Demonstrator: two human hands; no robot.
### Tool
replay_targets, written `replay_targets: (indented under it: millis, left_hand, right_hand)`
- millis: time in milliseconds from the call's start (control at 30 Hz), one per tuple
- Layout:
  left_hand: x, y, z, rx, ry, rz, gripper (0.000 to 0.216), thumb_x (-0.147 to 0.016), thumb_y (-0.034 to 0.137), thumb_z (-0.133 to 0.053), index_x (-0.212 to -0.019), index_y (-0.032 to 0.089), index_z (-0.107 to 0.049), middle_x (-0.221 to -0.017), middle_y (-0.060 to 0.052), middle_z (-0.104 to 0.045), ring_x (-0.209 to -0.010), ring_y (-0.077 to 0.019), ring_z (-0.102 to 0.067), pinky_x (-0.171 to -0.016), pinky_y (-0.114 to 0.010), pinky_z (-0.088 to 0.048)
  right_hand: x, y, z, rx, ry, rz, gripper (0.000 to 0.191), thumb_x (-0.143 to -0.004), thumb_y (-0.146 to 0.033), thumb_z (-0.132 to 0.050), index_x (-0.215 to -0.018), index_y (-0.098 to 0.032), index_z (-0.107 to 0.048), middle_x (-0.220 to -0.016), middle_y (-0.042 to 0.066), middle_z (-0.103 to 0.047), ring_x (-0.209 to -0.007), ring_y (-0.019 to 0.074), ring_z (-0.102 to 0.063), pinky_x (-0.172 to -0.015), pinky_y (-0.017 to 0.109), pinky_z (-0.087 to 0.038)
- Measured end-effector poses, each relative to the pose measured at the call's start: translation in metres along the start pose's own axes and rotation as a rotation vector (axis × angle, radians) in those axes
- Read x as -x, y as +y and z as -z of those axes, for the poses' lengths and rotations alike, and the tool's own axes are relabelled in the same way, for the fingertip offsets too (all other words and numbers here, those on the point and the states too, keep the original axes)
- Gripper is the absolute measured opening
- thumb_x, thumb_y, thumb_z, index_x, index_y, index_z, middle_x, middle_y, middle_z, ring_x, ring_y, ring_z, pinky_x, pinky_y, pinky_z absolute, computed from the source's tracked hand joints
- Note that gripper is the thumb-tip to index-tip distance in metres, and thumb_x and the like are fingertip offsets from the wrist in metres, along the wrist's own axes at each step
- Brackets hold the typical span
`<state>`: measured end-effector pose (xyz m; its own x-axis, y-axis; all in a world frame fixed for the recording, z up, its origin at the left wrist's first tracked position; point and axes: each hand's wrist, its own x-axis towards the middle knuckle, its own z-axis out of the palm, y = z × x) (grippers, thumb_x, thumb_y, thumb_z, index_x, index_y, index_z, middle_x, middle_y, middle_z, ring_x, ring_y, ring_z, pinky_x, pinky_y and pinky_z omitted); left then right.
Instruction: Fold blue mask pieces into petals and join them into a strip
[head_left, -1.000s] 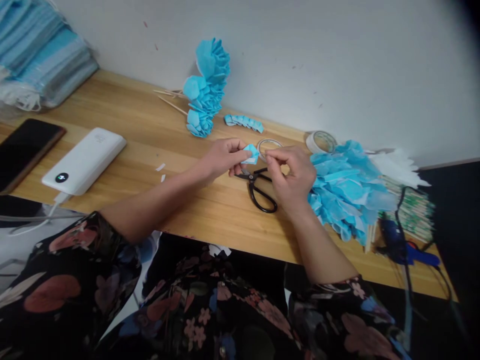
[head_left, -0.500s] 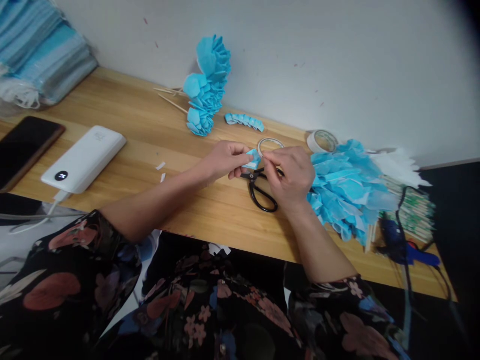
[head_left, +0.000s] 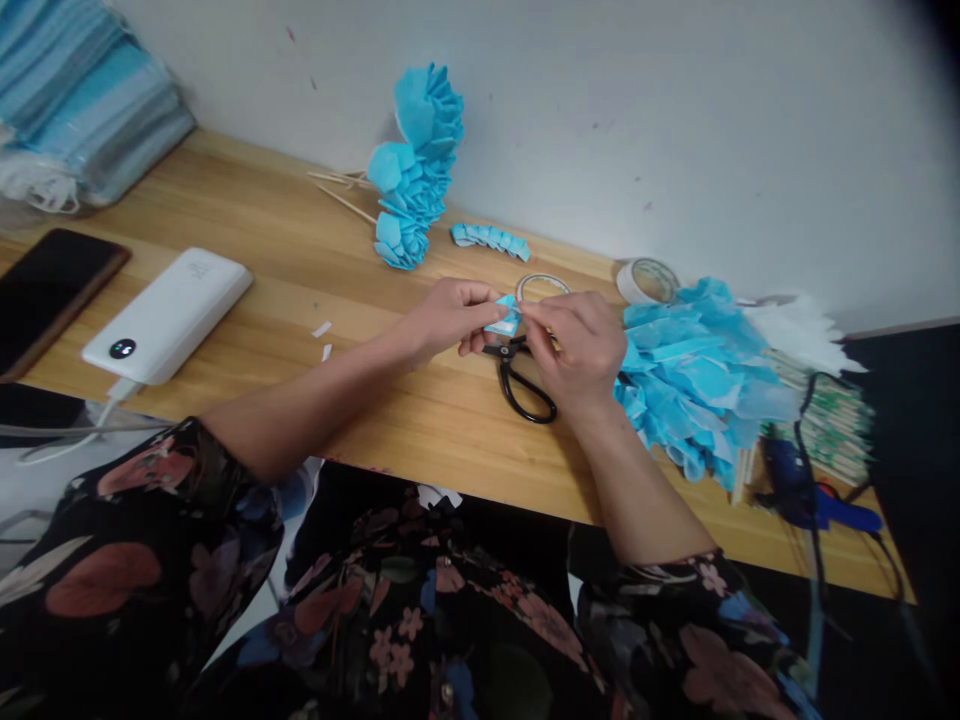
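My left hand (head_left: 454,318) is closed, thumb and fingers pinching a small folded blue fabric piece (head_left: 501,326) with a white strip along its lower edge. My right hand (head_left: 574,345) is closed too, its fingertips pinched at the right edge of that same piece. Black-handled scissors (head_left: 534,415) lie beneath the hands, partly covered by the right one. Just behind the fingertips rests a roll of tape (head_left: 544,281), a thin ring. A row of overlapping blue folded pieces (head_left: 491,241) lies farther back.
Blue fabric flowers (head_left: 412,190) on sticks stand by the wall. Right of my hands are a heap of blue petals (head_left: 690,370), a wider tape roll (head_left: 646,281), bundled sticks (head_left: 825,425) and a blue glue gun (head_left: 840,510). A power bank (head_left: 172,315) and phone (head_left: 56,295) lie left.
My right fingertips have moved slightly left, onto the edge of the blue fabric piece. The left hand keeps its hold almost unmoved.
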<state>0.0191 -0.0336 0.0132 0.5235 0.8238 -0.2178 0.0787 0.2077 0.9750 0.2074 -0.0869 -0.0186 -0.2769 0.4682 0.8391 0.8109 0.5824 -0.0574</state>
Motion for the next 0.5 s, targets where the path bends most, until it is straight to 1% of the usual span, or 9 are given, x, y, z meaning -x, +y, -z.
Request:
replay_targets:
  millis: [133, 333, 500]
  left_hand:
    - [-0.0021, -0.0027, 0.0005, 0.063, -0.016, -0.002, 0.035, -0.102, 0.003, -0.060, -0.068, 0.013, -0.061, -0.053, 0.003, -0.062, -0.041, -0.0040, -0.054, -0.043, -0.015, -0.039]
    - [-0.0042, -0.0056, 0.0014, 0.128, -0.015, 0.032, 0.034, -0.102, 0.007, -0.062, -0.068, 0.013, -0.064, -0.048, 0.003, -0.059, -0.040, -0.0051, -0.051, -0.044, -0.015, -0.040]
    - [-0.0058, -0.0095, 0.0024, 0.161, -0.012, 0.030, 0.036, -0.101, 0.007, -0.062, -0.065, 0.013, -0.064, -0.049, 0.002, -0.059, -0.041, -0.0048, -0.051, -0.045, -0.015, -0.040]
  right_hand:
    - [-0.0001, -0.0001, 0.0001, -0.019, -0.008, -0.010, 0.016, -0.106, -0.020, -0.063, -0.110, -0.026, -0.078, -0.094, 0.004, -0.079, -0.087, 0.0203, -0.072, -0.078, 0.035, -0.055]
    - [0.0022, 0.0013, 0.0009, 0.044, -0.147, -0.134, 0.019, -0.108, -0.032, -0.060, -0.107, -0.030, -0.079, -0.093, 0.005, -0.079, -0.088, 0.0237, -0.073, -0.079, 0.041, -0.058]
    - [0.0013, -0.0003, 0.0022, 0.021, -0.208, -0.122, 0.021, -0.109, -0.029, -0.057, -0.108, -0.030, -0.078, -0.097, 0.005, -0.080, -0.091, 0.0229, -0.072, -0.081, 0.039, -0.058]
